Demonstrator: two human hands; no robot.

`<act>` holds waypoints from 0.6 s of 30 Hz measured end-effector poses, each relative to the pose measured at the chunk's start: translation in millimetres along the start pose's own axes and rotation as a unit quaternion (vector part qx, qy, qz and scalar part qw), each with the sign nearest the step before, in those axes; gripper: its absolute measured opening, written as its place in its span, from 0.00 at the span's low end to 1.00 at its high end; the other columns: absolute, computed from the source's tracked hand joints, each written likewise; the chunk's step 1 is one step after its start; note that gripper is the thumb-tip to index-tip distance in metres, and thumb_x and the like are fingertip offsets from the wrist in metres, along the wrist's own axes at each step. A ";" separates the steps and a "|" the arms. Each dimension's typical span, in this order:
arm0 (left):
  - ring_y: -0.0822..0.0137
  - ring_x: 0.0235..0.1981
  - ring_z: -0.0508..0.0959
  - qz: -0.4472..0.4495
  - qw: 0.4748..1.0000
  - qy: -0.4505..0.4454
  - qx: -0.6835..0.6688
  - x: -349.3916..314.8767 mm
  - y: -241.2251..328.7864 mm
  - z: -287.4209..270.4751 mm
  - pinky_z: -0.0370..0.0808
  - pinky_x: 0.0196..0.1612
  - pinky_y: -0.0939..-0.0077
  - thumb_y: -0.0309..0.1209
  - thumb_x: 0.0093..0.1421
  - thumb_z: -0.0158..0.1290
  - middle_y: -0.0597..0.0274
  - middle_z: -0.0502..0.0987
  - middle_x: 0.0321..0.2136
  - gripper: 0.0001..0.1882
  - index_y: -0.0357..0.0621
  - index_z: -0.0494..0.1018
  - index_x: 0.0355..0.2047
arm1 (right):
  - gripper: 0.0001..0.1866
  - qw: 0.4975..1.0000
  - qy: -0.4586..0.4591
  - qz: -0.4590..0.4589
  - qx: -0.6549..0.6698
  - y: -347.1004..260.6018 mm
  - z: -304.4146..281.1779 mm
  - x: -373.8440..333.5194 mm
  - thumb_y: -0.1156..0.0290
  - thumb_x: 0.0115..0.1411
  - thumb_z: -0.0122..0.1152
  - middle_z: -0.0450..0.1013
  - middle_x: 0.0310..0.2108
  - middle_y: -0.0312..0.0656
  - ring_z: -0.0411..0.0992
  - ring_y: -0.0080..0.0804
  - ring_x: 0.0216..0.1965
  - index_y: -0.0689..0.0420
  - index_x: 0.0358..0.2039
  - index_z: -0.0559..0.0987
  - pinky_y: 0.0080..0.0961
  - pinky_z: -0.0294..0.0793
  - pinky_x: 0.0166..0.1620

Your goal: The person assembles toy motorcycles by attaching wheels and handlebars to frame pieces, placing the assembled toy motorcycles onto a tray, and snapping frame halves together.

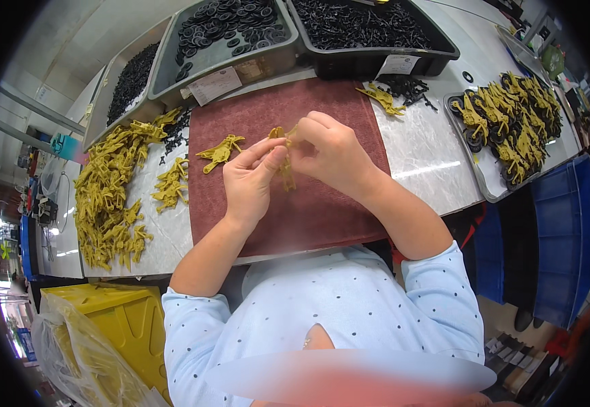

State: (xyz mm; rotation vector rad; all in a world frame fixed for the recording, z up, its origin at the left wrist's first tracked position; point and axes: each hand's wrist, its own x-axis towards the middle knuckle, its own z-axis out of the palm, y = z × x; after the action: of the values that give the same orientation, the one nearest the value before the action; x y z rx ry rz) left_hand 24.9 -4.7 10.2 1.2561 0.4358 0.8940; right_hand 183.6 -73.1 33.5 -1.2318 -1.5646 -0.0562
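Over the dark red cloth, my left hand point(249, 180) pinches a yellow plastic frame part point(286, 175) between thumb and fingers. My right hand point(332, 152) is closed on the upper right side of the same part, its fingertips close to the left thumb. Whether the right fingers also hold a smaller piece is hidden. Another yellow frame part point(220, 152) lies on the cloth just left of my left hand. At the cloth's far right corner rests one more yellow part point(384, 100), beside a small heap of black pieces point(409, 89).
A big pile of yellow parts point(108, 197) covers the table's left side. Along the back stand a grey bin of black wheels point(285, 57), a black bin of small black parts point(437, 55) and a narrower bin point(95, 132). A tray point(488, 183) at right carries yellow parts with wheels.
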 end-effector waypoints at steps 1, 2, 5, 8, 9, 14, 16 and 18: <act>0.78 0.37 0.77 0.001 1.000 0.001 -0.003 -0.1 0.0 0.3 0.74 0.41 0.86 0.26 0.61 0.58 0.62 0.79 0.41 0.12 0.34 0.78 0.43 | 0.10 1.000 0.008 -0.002 0.000 -0.8 -0.2 0.0 0.83 0.43 0.64 0.68 0.23 0.40 0.70 0.36 0.23 0.58 0.25 0.73 0.28 0.73 0.26; 0.77 0.38 0.77 0.002 1.000 0.003 -0.006 -0.2 0.3 0.7 0.74 0.42 0.85 0.26 0.60 0.58 0.62 0.79 0.41 0.11 0.33 0.78 0.43 | 0.10 1.000 0.009 -0.003 0.000 -1.6 -0.3 -0.3 0.83 0.43 0.64 0.68 0.23 0.40 0.70 0.36 0.23 0.58 0.25 0.73 0.28 0.73 0.26; 0.75 0.40 0.76 0.015 1.000 0.006 0.005 -1.0 2.0 2.6 0.73 0.44 0.83 0.26 0.60 0.59 0.60 0.78 0.43 0.12 0.33 0.78 0.42 | 0.10 1.000 0.025 -0.004 -0.014 -4.3 -0.7 -1.0 0.83 0.43 0.64 0.68 0.23 0.41 0.70 0.36 0.23 0.58 0.25 0.73 0.28 0.73 0.26; 0.73 0.41 0.76 0.036 0.999 0.018 0.035 -1.8 5.2 4.6 0.73 0.46 0.81 0.26 0.60 0.58 0.59 0.78 0.44 0.12 0.33 0.78 0.42 | 0.10 0.999 0.043 -0.008 -0.007 -7.0 -1.2 -0.4 0.83 0.43 0.64 0.67 0.22 0.41 0.70 0.36 0.23 0.59 0.25 0.73 0.28 0.73 0.26; 0.73 0.41 0.76 0.037 0.999 0.017 0.035 -1.8 6.4 5.4 0.73 0.46 0.81 0.26 0.60 0.58 0.59 0.78 0.44 0.12 0.33 0.78 0.42 | 0.09 0.999 0.045 -0.002 -0.007 -7.8 -1.4 -0.6 0.83 0.43 0.64 0.67 0.23 0.41 0.70 0.37 0.23 0.59 0.25 0.73 0.28 0.73 0.26; 0.72 0.43 0.76 0.046 0.996 0.022 0.075 -2.4 7.8 6.4 0.73 0.48 0.79 0.27 0.62 0.57 0.57 0.78 0.45 0.12 0.32 0.78 0.42 | 0.09 0.998 0.058 0.010 0.011 -10.5 -0.7 -1.0 0.83 0.43 0.63 0.68 0.23 0.41 0.70 0.37 0.23 0.59 0.24 0.73 0.29 0.73 0.26; 0.71 0.44 0.76 0.057 0.996 0.055 0.035 -1.6 11.8 5.9 0.73 0.49 0.77 0.28 0.62 0.56 0.56 0.78 0.45 0.12 0.32 0.78 0.43 | 0.08 0.998 0.061 -0.006 -0.031 -11.6 -0.4 -0.2 0.84 0.44 0.62 0.68 0.23 0.40 0.72 0.30 0.24 0.60 0.25 0.72 0.25 0.74 0.27; 0.68 0.46 0.77 0.071 0.989 0.121 -0.039 6.4 26.2 4.5 0.73 0.51 0.75 0.30 0.64 0.55 0.53 0.78 0.45 0.13 0.32 0.78 0.43 | 0.08 0.993 0.099 0.049 -0.052 9.5 -19.7 1.1 0.83 0.46 0.62 0.68 0.23 0.39 0.72 0.26 0.25 0.60 0.25 0.73 0.22 0.73 0.28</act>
State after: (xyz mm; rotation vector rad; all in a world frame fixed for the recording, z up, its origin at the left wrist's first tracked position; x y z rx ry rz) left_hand 23.2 -1.4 37.2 1.1216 0.5035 1.1806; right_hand 204.1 -79.7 37.3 -1.3408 -1.3426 -0.1939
